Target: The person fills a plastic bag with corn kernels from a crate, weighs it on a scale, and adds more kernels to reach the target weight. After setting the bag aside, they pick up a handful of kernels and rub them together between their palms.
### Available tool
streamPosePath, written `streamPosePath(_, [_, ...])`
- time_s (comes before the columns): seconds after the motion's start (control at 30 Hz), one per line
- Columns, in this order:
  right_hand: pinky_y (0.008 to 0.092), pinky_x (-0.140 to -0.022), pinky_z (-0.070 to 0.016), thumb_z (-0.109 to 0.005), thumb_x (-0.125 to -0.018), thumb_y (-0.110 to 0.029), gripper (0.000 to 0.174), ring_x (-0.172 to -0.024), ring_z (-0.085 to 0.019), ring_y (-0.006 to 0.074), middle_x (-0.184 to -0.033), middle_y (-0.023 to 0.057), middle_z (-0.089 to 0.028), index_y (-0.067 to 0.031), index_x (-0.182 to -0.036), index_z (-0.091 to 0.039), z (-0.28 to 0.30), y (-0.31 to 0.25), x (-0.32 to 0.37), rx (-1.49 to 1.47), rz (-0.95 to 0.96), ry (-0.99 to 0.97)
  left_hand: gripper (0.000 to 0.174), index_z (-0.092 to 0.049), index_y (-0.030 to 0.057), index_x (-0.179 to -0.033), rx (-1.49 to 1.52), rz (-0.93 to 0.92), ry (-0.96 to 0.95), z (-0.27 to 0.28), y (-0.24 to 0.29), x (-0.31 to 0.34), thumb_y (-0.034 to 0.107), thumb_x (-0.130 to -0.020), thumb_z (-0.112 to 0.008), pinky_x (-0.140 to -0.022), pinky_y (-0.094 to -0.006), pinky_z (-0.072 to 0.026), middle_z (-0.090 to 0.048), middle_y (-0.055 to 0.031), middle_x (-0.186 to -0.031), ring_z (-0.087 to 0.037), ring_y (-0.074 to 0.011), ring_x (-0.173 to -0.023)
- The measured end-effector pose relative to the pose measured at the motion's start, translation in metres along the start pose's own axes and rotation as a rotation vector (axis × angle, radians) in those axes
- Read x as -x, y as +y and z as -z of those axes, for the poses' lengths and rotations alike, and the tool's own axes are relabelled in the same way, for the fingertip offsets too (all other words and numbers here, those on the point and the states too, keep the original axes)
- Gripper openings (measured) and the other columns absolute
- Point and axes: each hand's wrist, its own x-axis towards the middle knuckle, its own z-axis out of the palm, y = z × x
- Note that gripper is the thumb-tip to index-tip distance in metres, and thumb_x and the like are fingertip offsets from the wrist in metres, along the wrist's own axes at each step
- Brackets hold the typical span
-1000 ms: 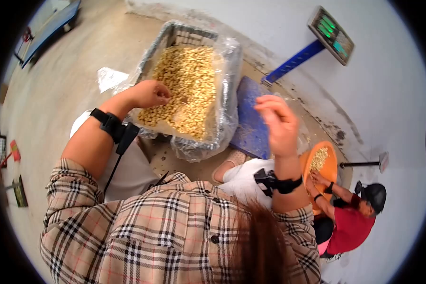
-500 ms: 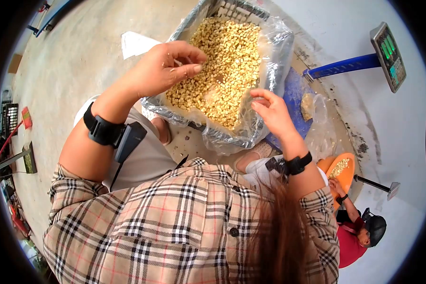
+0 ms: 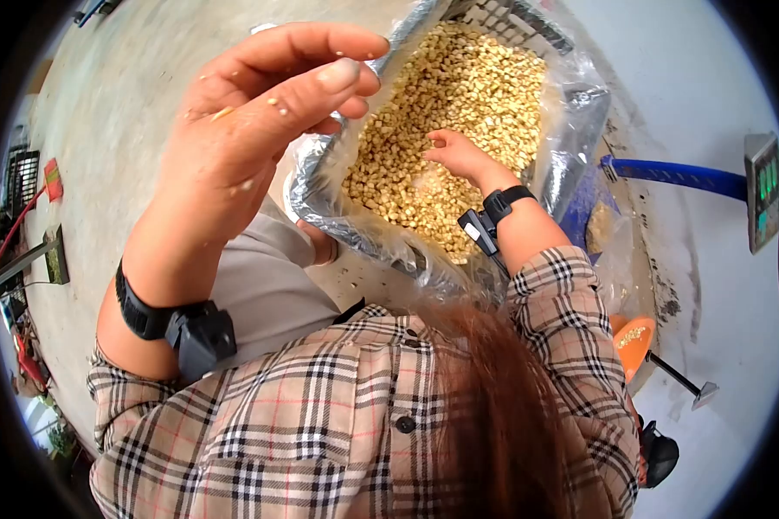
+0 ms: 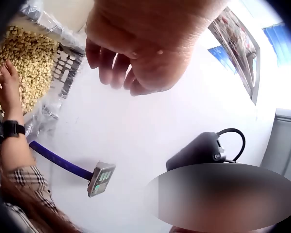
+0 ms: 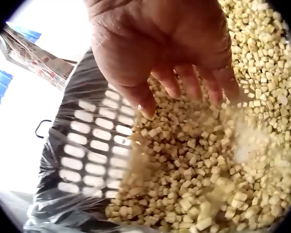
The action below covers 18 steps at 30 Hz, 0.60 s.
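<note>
A grey slotted crate (image 3: 519, 26) with a clear plastic liner (image 3: 580, 108) holds a wide heap of small pale-yellow diced pieces (image 3: 485, 95). My left hand (image 3: 242, 121) is raised beside the crate's left rim, fingers loosely bent and thumb near the fingertips. A few yellow bits cling to its skin; nothing shows in its grasp in the left wrist view. Over the heap reaches my right hand (image 3: 463, 157). In the right wrist view its relaxed fingers point down close over the diced pieces, near a shallow whitish patch, and hold nothing.
Right of the crate, a blue scale platform (image 3: 580, 208) and blue post (image 3: 679, 177) carry a lit display (image 3: 763, 192). An orange basin (image 3: 636, 346) with yellow pieces stands farther right, near another person's dark cap (image 3: 660, 454). My legs border the crate's near side.
My left hand has risen from over the crate toward the head camera. My right hand has moved from the crate's right side in over the heap. The crate appears farther right in view.
</note>
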Motion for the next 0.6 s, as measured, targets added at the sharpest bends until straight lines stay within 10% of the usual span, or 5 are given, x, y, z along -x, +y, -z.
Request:
streamPosePath(0.37, [0.0347, -0.1, -0.0289, -0.066, -0.066, -0.034, 0.082, -0.123, -0.03, 0.0324, -0.132, 0.0209, -0.032, -0.0038, -0.132, -0.028, -0.033, 0.027, -0.057, 0.465, -0.002, -0.002, 0.037, -0.048, -0.0036, -0.112, 0.008, 0.095, 0.103, -0.001, 0.02, 0.0, 0.02, -0.083, -0.049, -0.072, -0.0236, -0.0397, -0.053, -0.007, -0.09, -0.05, -0.0128, -0.079])
streamPosePath(0.6, [0.0359, -0.099, -0.0302, -0.072, -0.061, -0.039, 0.095, -0.121, -0.034, 0.0321, -0.133, 0.0226, -0.029, 0.0027, -0.132, -0.023, -0.051, 0.018, -0.044, 0.242, -0.04, -0.313, 0.04, -0.047, -0.0046, -0.113, 0.019, 0.117, 0.115, -0.004, 0.018, 0.0, 0.021, -0.083, -0.05, -0.073, -0.0235, -0.0393, -0.053, -0.0077, -0.089, -0.049, -0.0134, -0.081])
